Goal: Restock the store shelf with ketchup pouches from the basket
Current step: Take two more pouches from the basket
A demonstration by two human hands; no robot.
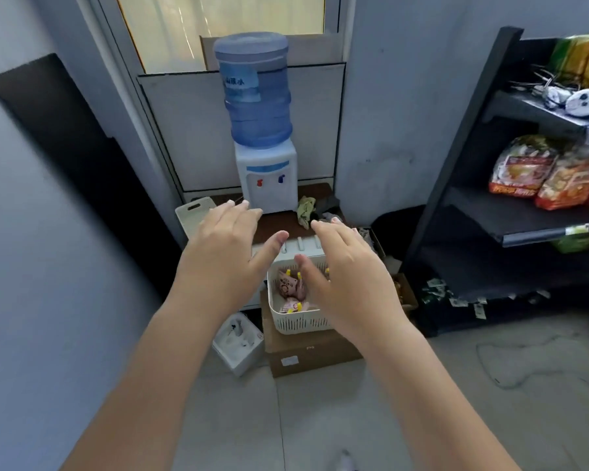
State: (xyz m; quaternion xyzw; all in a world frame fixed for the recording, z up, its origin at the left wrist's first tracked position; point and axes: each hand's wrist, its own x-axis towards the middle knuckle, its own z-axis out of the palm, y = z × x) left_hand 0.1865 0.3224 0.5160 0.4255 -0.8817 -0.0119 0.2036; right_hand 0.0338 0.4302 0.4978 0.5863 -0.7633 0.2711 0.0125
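- Ketchup pouches (288,287) are seen lying loose in the white basket (300,323), which is set on a cardboard box (306,355) near the dark shelf (524,229).
- They are judged light, soft and slick-skinned, so a pinch at the stiffer edge by the yellow spout is advised.
- The left hand (225,256) and right hand (349,277) are held out above the basket, palms down, with the fingers (238,212) spread and released and nothing grasped.

The basket (300,322) is white slotted plastic – matt. It sits on a plain brown cardboard box (306,351). The shelf (510,226) boards look matt black, the snack bags (531,175) glossy.
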